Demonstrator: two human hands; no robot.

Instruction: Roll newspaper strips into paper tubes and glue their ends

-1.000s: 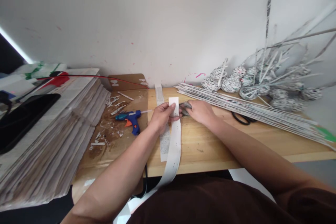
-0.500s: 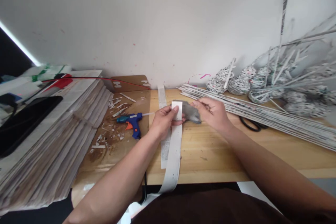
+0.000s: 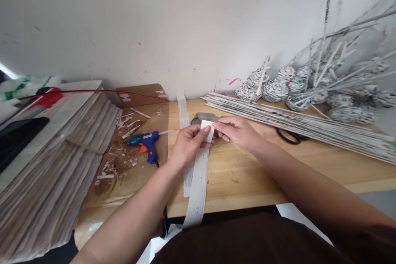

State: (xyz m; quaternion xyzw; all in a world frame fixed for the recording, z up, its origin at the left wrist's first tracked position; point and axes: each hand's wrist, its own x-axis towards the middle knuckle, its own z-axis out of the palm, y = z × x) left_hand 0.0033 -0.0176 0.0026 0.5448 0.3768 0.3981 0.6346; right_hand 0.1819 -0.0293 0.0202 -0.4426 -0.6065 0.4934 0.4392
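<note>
top (image 3: 235, 241): dark brown | right sleeve (image 3: 368, 241): dark brown, short | forearms (image 3: 136, 202): bare | fingers (image 3: 203, 133): bare

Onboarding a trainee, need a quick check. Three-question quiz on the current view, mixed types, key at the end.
1. True or false: the paper stack lies to the left of the glue gun.

2. What is under the thumb of the left hand?
A) the glue gun
B) a long paper strip
C) a woven paper piece

3. Fill in the blank: the glue gun's trigger is ____ in colour.

Key: 1. True. 2. B. 3. Orange.
</note>
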